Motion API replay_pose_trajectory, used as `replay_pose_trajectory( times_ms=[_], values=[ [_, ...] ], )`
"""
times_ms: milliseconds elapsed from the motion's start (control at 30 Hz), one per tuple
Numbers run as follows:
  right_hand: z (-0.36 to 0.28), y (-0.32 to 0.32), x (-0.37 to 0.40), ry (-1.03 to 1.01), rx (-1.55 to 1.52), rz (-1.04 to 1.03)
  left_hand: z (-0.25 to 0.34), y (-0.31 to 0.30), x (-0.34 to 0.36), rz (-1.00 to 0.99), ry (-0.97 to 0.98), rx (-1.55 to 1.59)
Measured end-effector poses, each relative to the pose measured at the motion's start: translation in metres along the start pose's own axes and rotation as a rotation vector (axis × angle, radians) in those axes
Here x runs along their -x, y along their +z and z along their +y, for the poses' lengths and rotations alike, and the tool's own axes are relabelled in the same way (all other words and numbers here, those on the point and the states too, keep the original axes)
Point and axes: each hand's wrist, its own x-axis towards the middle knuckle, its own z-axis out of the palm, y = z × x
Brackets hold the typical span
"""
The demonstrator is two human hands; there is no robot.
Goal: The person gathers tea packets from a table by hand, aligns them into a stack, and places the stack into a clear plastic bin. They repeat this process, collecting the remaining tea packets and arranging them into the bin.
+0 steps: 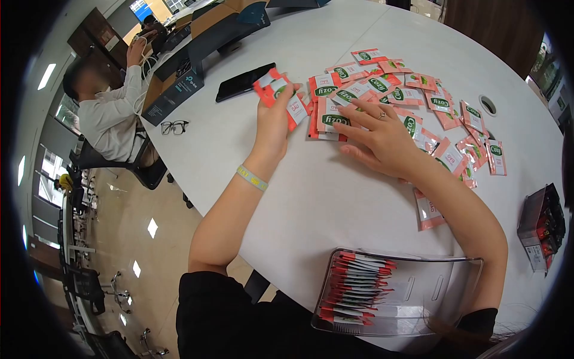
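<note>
My left hand is closed around a few red-and-white tea sachets, their edges sticking out past the thumb and fingers. To its right lies a loose pile of pink and white Cozy tea sachets. My right hand, with a ring on one finger, reaches over the near side of this pile. Its fingers are stretched out, with the tips at a sachet at the pile's left. Close to my body, a clear plastic tray holds a row of upright sachets in its left part.
A black phone and eyeglasses lie on the white table. Open boxes line the left edge, where a person in white sits. A container with dark packets stands at right, near a round cable hole.
</note>
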Motion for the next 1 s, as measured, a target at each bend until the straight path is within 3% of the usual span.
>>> replay_pose_trajectory(
  times_ms=[67, 133, 233, 267, 300, 333, 367, 433, 567, 667, 1000],
  values=[
    [0.003, 0.002, 0.005, -0.03, 0.114, -0.037, -0.011, -0.011, -0.01, -0.069, 0.108, -0.239],
    [0.002, 0.003, 0.006, 0.188, 0.184, -0.193, -0.014, -0.016, -0.011, -0.084, 0.167, -0.344],
    [-0.003, -0.004, 0.002, 0.328, 0.34, -0.364, -0.017, -0.013, -0.009, -0.088, 0.227, -0.471],
    [-0.002, -0.003, 0.003, 0.331, 0.34, -0.364, -0.017, -0.012, -0.007, -0.071, 0.231, -0.493],
    [-0.002, 0.0, 0.005, 0.282, 0.326, -0.236, -0.017, -0.011, -0.006, -0.073, 0.23, -0.495],
    [-0.002, 0.002, 0.006, 0.232, 0.311, -0.109, -0.017, -0.011, -0.006, -0.077, 0.19, -0.516],
    [-0.001, 0.003, 0.007, 0.233, 0.31, -0.109, -0.017, -0.011, -0.005, -0.08, 0.15, -0.537],
    [-0.001, 0.004, 0.007, -0.013, 0.094, -0.115, -0.014, -0.008, -0.002, -0.082, 0.095, -0.436],
    [-0.003, 0.003, 0.007, 0.063, 0.098, -0.199, -0.011, -0.004, 0.001, -0.109, -0.128, -0.139],
    [-0.001, 0.001, 0.005, 0.113, 0.087, -0.319, -0.008, 0.003, 0.006, -0.123, -0.189, -0.027],
    [-0.001, 0.003, 0.005, 0.043, 0.047, -0.112, -0.004, 0.004, 0.011, -0.323, -0.347, -0.018]
  ],
)
